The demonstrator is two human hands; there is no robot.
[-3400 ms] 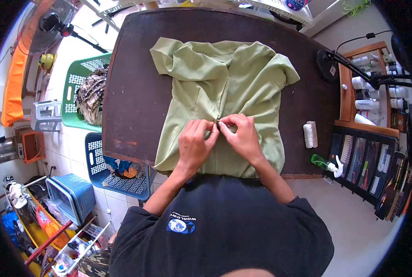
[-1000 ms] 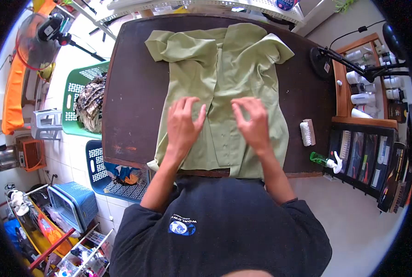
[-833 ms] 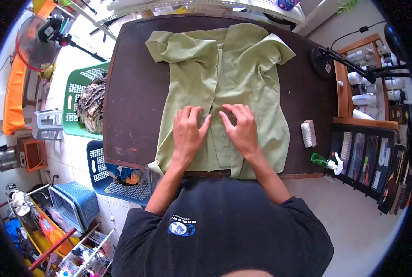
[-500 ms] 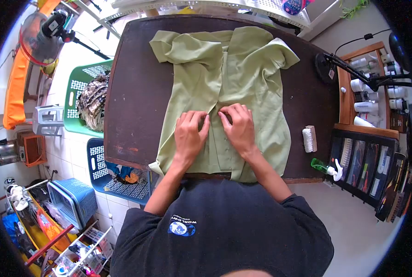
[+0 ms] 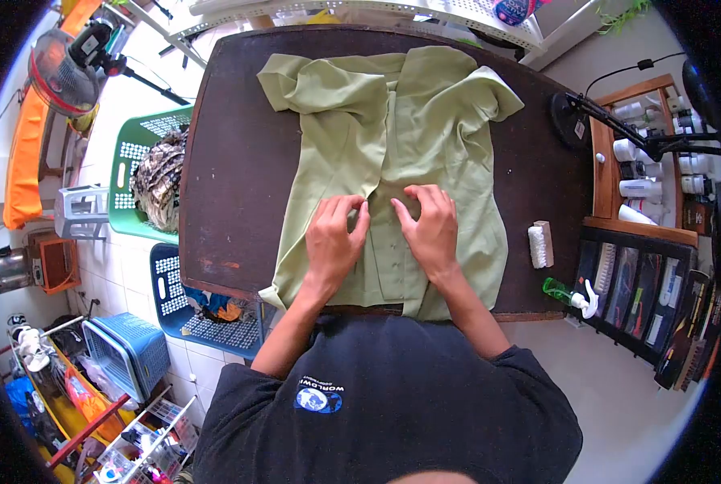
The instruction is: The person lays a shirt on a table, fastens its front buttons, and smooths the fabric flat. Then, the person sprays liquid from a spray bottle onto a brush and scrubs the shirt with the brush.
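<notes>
A light green short-sleeved shirt (image 5: 437,137) lies spread over the dark brown table (image 5: 235,153), its front opening running down the middle. At that opening my left hand (image 5: 334,242) is closed, thumb and forefinger pinching the edge of the shirt's front panel. My right hand (image 5: 431,238) is just right of the opening, over the other panel. Its thumb and fingers are curved and apart, with nothing visible between them. Small buttons or holes show faintly along the strip between my hands.
By the table's right edge are a scrub brush (image 5: 540,245) and a green spray bottle (image 5: 566,292). A black lamp arm (image 5: 618,133) reaches in from the right. On the left stand a green basket (image 5: 122,194) with clothes and a blue basket (image 5: 167,302).
My right hand has moved slightly right, away from the opening, and its thumb and fingers have spread. My left hand stays at the shirt's edge.
</notes>
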